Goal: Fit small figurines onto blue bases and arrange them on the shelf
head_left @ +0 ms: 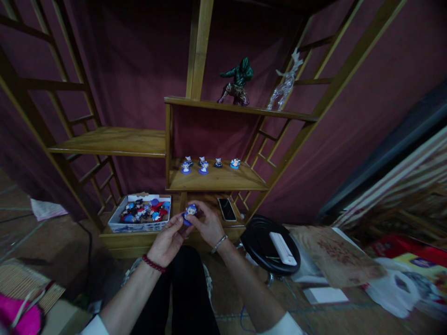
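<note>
Between my two hands is a small purple-and-white figurine (190, 211) on a round purple base. My left hand (172, 236) pinches its base from the left, and my right hand (208, 224) grips it from the right with thumb and fingers. Beyond them, on the middle shelf (223, 180), several similar figurines stand upright: two purple ones (203, 168) in front, dark-based ones (218, 162) behind, and a blue-based one (235, 163) at the right. To the left of my hands, an open box (139, 227) holds a jumble of red, blue and black figurines (145, 211).
A phone (227, 209) lies on the bottom shelf. Higher up stand a dark green statue (239, 81) and a plastic-wrapped figure (286, 81). A black round stool (270, 244) carrying a white box (282, 248) stands right of my knees. Plastic bags (394, 286) lie farther right.
</note>
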The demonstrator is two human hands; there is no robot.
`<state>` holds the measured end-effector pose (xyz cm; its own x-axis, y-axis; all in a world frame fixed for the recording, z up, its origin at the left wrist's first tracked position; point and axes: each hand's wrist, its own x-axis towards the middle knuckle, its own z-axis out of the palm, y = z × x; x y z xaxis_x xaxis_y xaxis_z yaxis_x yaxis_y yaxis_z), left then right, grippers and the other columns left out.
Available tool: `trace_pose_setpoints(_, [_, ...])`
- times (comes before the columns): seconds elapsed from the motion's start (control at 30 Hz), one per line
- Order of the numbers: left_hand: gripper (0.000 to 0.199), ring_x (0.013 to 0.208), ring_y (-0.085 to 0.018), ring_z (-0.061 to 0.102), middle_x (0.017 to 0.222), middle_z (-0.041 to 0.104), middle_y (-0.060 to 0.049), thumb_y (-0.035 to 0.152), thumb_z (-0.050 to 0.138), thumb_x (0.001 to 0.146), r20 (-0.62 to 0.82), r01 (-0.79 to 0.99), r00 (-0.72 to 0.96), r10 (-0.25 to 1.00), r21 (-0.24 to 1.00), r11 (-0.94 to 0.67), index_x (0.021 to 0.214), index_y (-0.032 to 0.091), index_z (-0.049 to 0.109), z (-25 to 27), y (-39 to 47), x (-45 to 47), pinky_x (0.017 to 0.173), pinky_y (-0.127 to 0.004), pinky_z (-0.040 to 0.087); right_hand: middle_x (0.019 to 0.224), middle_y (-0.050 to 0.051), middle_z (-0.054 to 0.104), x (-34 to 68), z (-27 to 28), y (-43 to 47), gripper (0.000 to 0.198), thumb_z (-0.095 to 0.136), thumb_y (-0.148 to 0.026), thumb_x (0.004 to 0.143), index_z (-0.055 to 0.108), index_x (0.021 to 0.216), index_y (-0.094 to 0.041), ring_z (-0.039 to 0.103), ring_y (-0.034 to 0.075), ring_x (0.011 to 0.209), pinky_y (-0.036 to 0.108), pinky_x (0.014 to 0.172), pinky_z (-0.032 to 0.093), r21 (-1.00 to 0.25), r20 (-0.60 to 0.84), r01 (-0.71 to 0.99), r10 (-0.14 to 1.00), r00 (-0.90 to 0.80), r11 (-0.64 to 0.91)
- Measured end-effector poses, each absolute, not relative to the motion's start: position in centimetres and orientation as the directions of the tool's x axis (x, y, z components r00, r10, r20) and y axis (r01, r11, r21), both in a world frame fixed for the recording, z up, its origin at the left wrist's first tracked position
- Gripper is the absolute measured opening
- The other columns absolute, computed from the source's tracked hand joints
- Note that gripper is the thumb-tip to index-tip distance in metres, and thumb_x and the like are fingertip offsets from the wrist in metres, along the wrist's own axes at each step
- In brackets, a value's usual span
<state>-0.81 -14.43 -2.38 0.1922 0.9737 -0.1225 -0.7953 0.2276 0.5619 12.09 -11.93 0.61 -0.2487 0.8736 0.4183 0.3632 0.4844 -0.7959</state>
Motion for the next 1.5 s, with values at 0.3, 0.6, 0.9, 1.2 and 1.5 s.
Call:
trace_pose_setpoints(0.3, [0.018,0.087,-0.012,0.057,0.093,0.064,-0.002,0.012,0.059,0.070,-0.110,-0.798,0.203,0.973,0.557,0.229,0.087,0.016,0.062,-2.2,-14.3,-0.8,0.088,-0.032,0.040,0.098,0.000,0.059,12.4,0.6,-11.8,0.036,0.054,-0.026,0.075,0.051,0.110,-0.026,0.055,0.015,0.087,0.028,0.079,0.044,-0.822,0.423,0.290,0.867,-0.263,0.490])
trace_pose_setpoints(0.6, [0.021,0.088,-0.012,0.057,0.094,0.063,-0.004,0.010,0.056,0.072,-0.110,-0.787,0.222,0.969,0.566,0.245,0.092,0.015,0.061,-2.1,-14.2,-0.7,0.091,-0.032,0.038,0.101,0.001,0.059,12.5,0.7,-11.8,0.040,0.057,-0.024,0.072,0.050,0.112,-0.025,0.056,0.015,0.090,0.030,0.082,0.044,-0.862,0.400,0.209,0.872,-0.282,0.462])
trace_pose_setpoints(0.9, [0.020,0.092,-0.014,0.056,0.099,0.062,-0.004,0.010,0.058,0.071,-0.089,-0.785,0.224,0.971,0.574,0.234,0.090,0.015,0.061,-2.2,-14.3,-0.6,0.093,-0.035,0.036,0.099,0.001,0.060,12.8,0.2,-11.4,0.033,0.057,-0.024,0.073,0.055,0.105,-0.024,0.055,0.016,0.090,0.031,0.083,0.043,-0.846,0.418,0.227,0.864,-0.282,0.483])
trace_pose_setpoints(1.2, [0.021,0.093,-0.014,0.055,0.100,0.062,-0.004,0.011,0.058,0.071,-0.088,-0.785,0.228,0.970,0.573,0.236,0.091,0.016,0.061,-2.3,-14.2,-0.3,0.093,-0.034,0.036,0.103,0.002,0.059,13.1,0.4,-11.6,0.039,0.056,-0.025,0.073,0.051,0.112,-0.025,0.055,0.016,0.092,0.033,0.085,0.043,-0.863,0.395,0.216,0.876,-0.277,0.457])
trace_pose_setpoints(1.5, [0.020,0.086,-0.012,0.057,0.093,0.063,-0.003,0.008,0.058,0.070,-0.134,-0.813,0.203,0.970,0.530,0.243,0.088,0.016,0.062,-1.9,-13.5,0.2,0.089,-0.031,0.040,0.107,0.002,0.058,13.4,0.2,-11.3,0.044,0.057,-0.025,0.072,0.049,0.115,-0.025,0.054,0.017,0.096,0.033,0.085,0.044,-0.884,0.369,0.193,0.888,-0.275,0.427])
